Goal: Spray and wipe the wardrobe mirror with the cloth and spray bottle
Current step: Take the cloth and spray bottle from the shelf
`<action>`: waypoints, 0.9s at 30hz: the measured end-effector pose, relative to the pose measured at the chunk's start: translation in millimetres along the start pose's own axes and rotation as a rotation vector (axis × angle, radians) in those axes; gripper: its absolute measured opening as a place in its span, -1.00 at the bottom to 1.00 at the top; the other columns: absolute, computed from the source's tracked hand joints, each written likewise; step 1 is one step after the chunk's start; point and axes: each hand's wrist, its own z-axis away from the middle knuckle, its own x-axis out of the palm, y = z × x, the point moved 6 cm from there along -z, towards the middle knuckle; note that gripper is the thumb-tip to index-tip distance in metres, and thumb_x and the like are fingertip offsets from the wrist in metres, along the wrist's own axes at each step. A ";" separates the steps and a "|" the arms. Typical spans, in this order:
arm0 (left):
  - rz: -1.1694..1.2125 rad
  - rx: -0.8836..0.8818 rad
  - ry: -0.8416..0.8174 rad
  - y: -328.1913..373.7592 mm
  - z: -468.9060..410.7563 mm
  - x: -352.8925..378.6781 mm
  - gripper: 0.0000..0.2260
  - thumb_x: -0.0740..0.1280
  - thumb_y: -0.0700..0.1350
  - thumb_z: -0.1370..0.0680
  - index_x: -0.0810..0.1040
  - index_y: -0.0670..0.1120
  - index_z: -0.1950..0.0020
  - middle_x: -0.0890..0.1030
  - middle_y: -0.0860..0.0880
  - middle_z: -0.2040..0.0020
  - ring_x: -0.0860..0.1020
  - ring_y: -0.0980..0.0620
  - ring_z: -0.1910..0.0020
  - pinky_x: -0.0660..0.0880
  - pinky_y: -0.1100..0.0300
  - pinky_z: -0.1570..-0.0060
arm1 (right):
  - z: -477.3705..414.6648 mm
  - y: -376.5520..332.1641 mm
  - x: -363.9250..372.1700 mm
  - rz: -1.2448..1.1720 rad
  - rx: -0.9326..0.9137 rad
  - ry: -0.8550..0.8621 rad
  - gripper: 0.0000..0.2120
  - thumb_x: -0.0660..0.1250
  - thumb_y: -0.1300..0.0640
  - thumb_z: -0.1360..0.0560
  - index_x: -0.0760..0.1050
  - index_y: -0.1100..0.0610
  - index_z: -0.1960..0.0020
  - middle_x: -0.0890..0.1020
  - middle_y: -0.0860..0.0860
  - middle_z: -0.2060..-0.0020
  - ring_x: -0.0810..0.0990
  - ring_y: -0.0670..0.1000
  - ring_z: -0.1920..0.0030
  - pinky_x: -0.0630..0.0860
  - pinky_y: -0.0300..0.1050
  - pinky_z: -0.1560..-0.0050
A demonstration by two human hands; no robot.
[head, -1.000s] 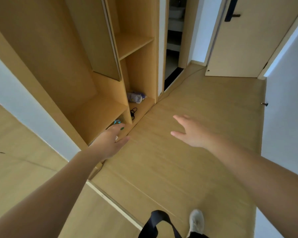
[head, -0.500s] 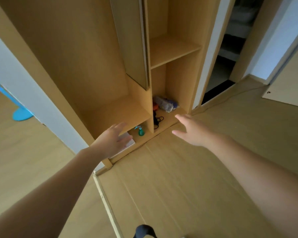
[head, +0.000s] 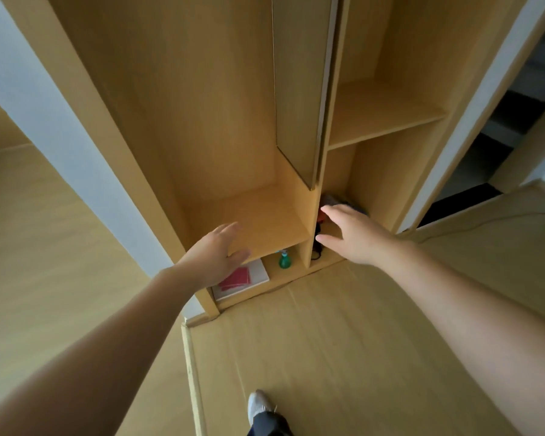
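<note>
A small green spray bottle [head: 284,261] stands upright in the lowest cubby of the open wooden wardrobe [head: 202,121]. A tall narrow mirror [head: 299,89] hangs on the wardrobe's middle partition. My left hand [head: 213,256] reaches forward with straight fingers over the shelf edge, holding nothing, left of the bottle. My right hand [head: 356,236] is stretched out with spread fingers in front of the right bottom compartment, empty. A bundled grey-blue thing [head: 334,199], perhaps cloth, lies behind that hand, mostly hidden.
A white board [head: 258,273] with red cards [head: 235,278] on it lies in the low cubby left of the bottle. A red object and black cable [head: 317,247] sit in the right compartment. My shoe [head: 258,404] stands on the wooden floor. A dark doorway [head: 501,152] opens at right.
I have stepped closer to the wardrobe and the view has swung left. Both hands have moved forward toward the bottom compartments; the bottle and red cards now show.
</note>
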 end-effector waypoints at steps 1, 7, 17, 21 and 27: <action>0.004 0.003 0.011 -5.6 -13.4 -2.1 -0.39 0.19 0.22 -0.56 0.15 0.01 -0.53 0.27 -0.01 -0.50 0.32 -0.03 -0.41 0.28 0.18 -0.26 | -12.7 0.0 -1.0 0.012 0.003 -0.002 -0.33 0.20 -0.21 -0.56 0.07 -0.01 -0.56 0.19 -0.04 -0.53 0.26 0.06 -0.47 0.35 0.11 -0.37; 0.040 -0.011 -0.007 -38.9 -87.7 -8.3 -0.38 0.17 0.26 -0.55 0.13 0.04 -0.54 0.25 -0.01 -0.51 0.30 -0.05 -0.43 0.28 0.11 -0.31 | -91.9 1.3 -9.4 0.032 0.034 -0.023 -0.32 0.21 -0.25 -0.54 0.07 -0.05 -0.56 0.19 -0.09 -0.53 0.26 0.03 -0.48 0.35 0.13 -0.38; 0.050 -0.114 -0.034 -96.8 -155.4 -17.7 -0.39 0.16 0.27 -0.55 0.11 0.08 -0.54 0.22 0.00 -0.53 0.26 -0.06 -0.46 0.27 0.05 -0.35 | -195.8 -16.5 2.1 0.134 -0.067 -0.069 -0.33 0.18 -0.22 -0.57 0.05 -0.01 -0.57 0.15 -0.05 -0.55 0.24 0.03 -0.50 0.34 0.08 -0.40; 0.029 -0.179 -0.034 -104.7 -174.4 -12.9 -0.41 0.16 0.24 -0.57 0.12 0.06 -0.54 0.20 -0.01 -0.53 0.24 -0.07 -0.47 0.26 0.04 -0.36 | -238.7 -13.2 8.6 0.119 -0.130 -0.110 -0.33 0.18 -0.20 -0.58 0.05 0.00 -0.57 0.15 -0.04 -0.55 0.23 0.03 -0.50 0.33 0.05 -0.39; 0.030 -0.324 0.000 -100.7 -203.7 -6.2 -0.43 0.17 0.17 -0.59 0.14 0.01 -0.55 0.22 -0.04 -0.53 0.26 -0.08 -0.46 0.27 0.04 -0.38 | -306.2 -6.3 16.4 0.101 -0.282 -0.135 -0.35 0.18 -0.20 -0.58 0.07 0.00 -0.56 0.17 -0.03 -0.54 0.27 0.04 -0.48 0.36 0.01 -0.33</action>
